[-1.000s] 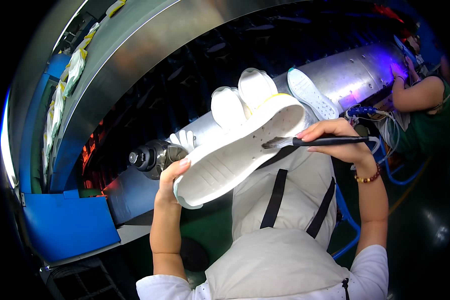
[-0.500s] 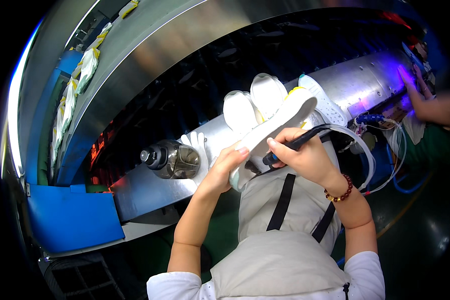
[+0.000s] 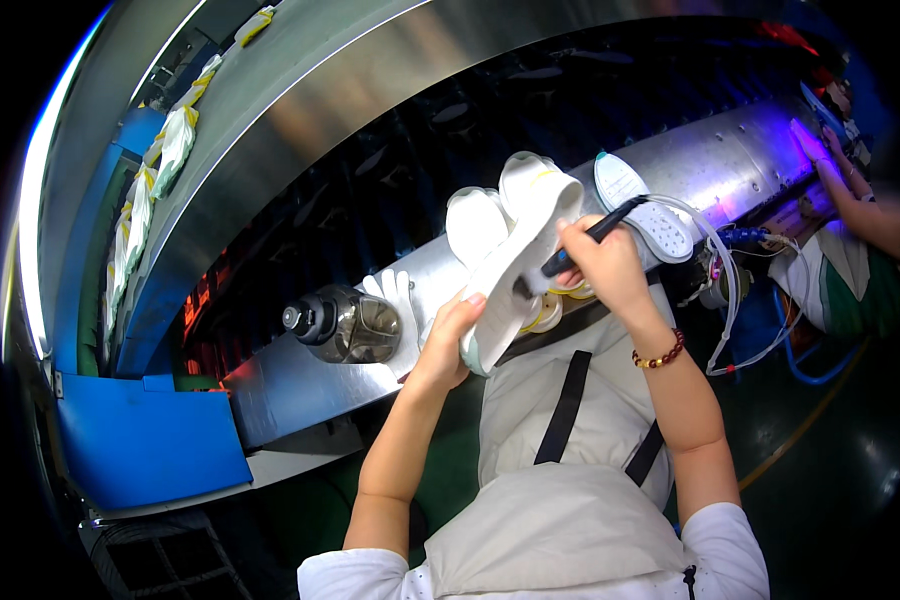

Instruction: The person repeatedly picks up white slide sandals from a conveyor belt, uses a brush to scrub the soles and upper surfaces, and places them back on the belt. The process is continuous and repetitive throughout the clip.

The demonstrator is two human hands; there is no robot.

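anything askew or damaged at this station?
Nothing stands out. Left hand holds the white shoe sole-up, right hand works it with a black tool. The bottle lies on its side on the ledge, no spill visible.

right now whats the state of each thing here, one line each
left hand: gripping the white shoe by its lower end
right hand: closed on the dark tool
white shoe: held up, tilted, sole side toward the tool
dark tool: tip against the shoe
bottle: lying on its side, cap on
gloves: lying flat on the metal ledge
shoe sole: tread up on the ledge
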